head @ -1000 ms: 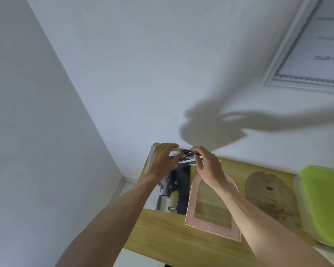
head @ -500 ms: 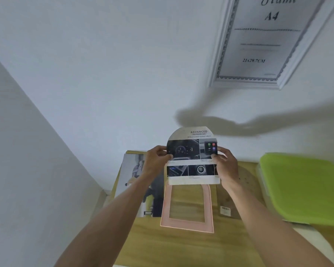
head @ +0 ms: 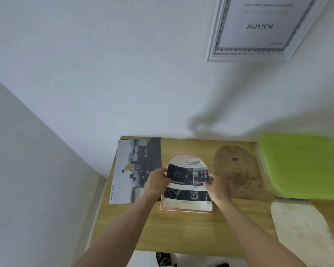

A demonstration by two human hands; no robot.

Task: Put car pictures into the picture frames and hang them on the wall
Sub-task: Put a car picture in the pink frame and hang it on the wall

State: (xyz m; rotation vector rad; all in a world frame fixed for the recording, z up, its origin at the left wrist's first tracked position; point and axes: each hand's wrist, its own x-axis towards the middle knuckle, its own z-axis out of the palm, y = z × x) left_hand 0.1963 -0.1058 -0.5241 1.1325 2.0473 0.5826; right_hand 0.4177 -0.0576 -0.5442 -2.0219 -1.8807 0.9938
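You have lowered the arched car picture (head: 187,182) onto the pink arched frame (head: 163,206) on the table (head: 181,234); your left hand (head: 158,182) and right hand (head: 218,186) pinch its edges, ready to align it.

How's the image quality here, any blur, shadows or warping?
Head view: sharp around the hands and car picture; the arms throw a soft smeared shadow on the wall; the white frame up top looks slightly blurred and skewed by the wide lens; no glare.
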